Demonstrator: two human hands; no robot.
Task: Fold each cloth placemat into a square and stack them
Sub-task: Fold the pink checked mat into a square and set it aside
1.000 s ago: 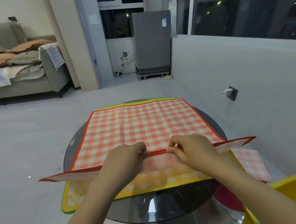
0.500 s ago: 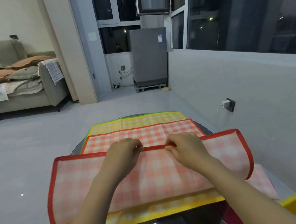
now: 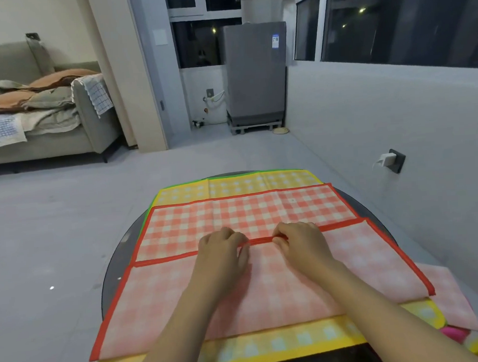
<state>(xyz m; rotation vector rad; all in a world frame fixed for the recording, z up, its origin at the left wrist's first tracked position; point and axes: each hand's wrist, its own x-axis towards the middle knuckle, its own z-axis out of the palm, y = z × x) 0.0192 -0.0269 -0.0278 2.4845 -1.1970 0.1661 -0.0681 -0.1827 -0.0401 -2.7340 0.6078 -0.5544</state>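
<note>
The red-checked, red-bordered cloth placemat [image 3: 251, 216] lies on a round dark glass table [image 3: 117, 261], long axis running left to right. Its near half is doubled away over it, pale underside up. Left hand [image 3: 222, 251] and right hand [image 3: 300, 241] pinch the folded-over border side by side. A yellow-checked cloth placemat [image 3: 241, 185] shows beyond the fingers and nearer than the wrists.

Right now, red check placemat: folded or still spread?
Partly folded. The red check placemat has its near edge doubled over, pale underside up; left hand and right hand pinch that red hem mid-mat.
</note>
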